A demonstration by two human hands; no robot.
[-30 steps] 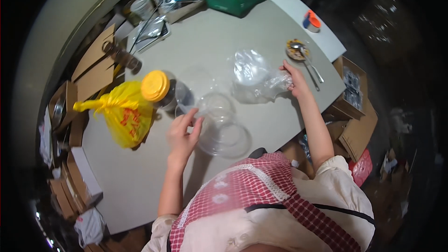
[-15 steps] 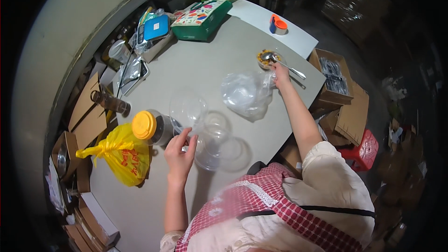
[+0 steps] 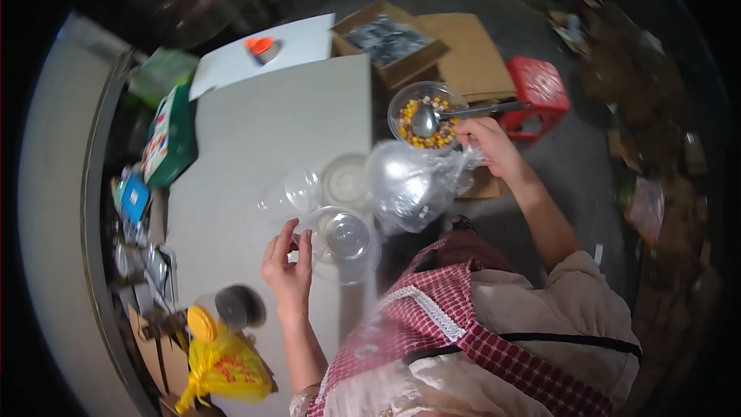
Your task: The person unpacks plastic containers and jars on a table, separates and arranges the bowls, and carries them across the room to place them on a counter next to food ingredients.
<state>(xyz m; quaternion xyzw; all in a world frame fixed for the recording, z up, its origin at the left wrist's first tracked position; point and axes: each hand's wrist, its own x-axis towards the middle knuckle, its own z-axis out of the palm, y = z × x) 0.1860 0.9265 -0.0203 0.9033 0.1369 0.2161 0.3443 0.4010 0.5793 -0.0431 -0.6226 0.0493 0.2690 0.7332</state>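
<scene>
My right hand (image 3: pixel 494 150) grips a clear round bowl (image 3: pixel 396 125) by its rim. Small yellow, brown and white balls (image 3: pixel 440 137) fill it, and a metal spoon (image 3: pixel 424 120) lies on them with its handle to the right. A crumpled clear plastic bag (image 3: pixel 409 189) hangs from the same hand. My left hand (image 3: pixel 287 270) has thumb and forefinger curled at the edge of thin clear plasticware. A clear plastic bowl (image 3: pixel 345 235) is just right of its fingertips, and a blurred, lid-like clear piece (image 3: pixel 301 189) is above them. Exact finger contact is hard to see.
A yellow plastic bag (image 3: pixel 228 367) and a jar's yellow lid (image 3: pixel 202 324) are at lower left. A green bag (image 3: pixel 174 139) stands along the left edge. An orange scoop (image 3: pixel 261 48) lies on a white board. An open carton (image 3: pixel 424 50) and red stool (image 3: pixel 536 89) stand beyond the table.
My view has turned right. My right hand has lifted the bowl of balls, with its spoon, off the table and past its edge, plastic bag along. The clear plasticware stays by my left hand.
</scene>
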